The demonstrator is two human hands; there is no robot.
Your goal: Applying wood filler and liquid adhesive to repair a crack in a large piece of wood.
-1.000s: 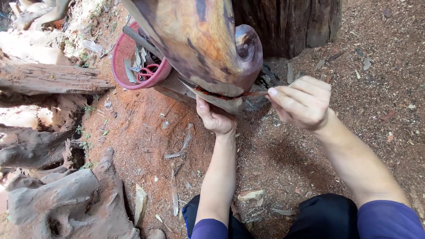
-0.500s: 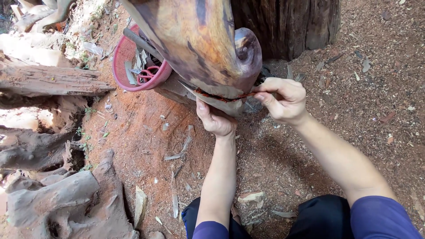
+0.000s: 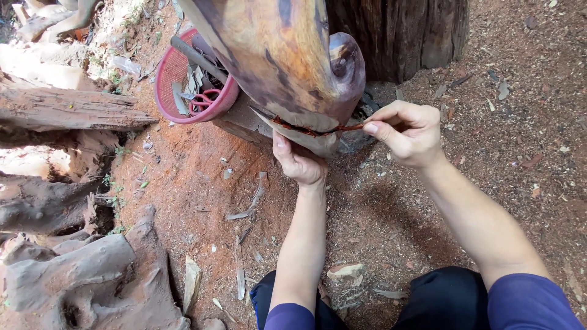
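A large smooth carved wood piece, orange-brown with dark streaks, leans over the ground in front of me. A pale flap of wood juts from its underside. My left hand grips that flap from below, thumb up along it. My right hand is closed on a thin reddish strip that runs through the slit between flap and piece, holding its right end beside the piece's rounded tip.
A pink plastic basket with tools and red-handled scissors stands behind the piece at left. A dark tree stump rises at the back. Rough root wood lies at left. Sawdust and wood chips cover the ground; my knees are at the bottom.
My right hand went in toward the piece's tip, then drew back out to the right with the strip. My left hand stayed on the flap.
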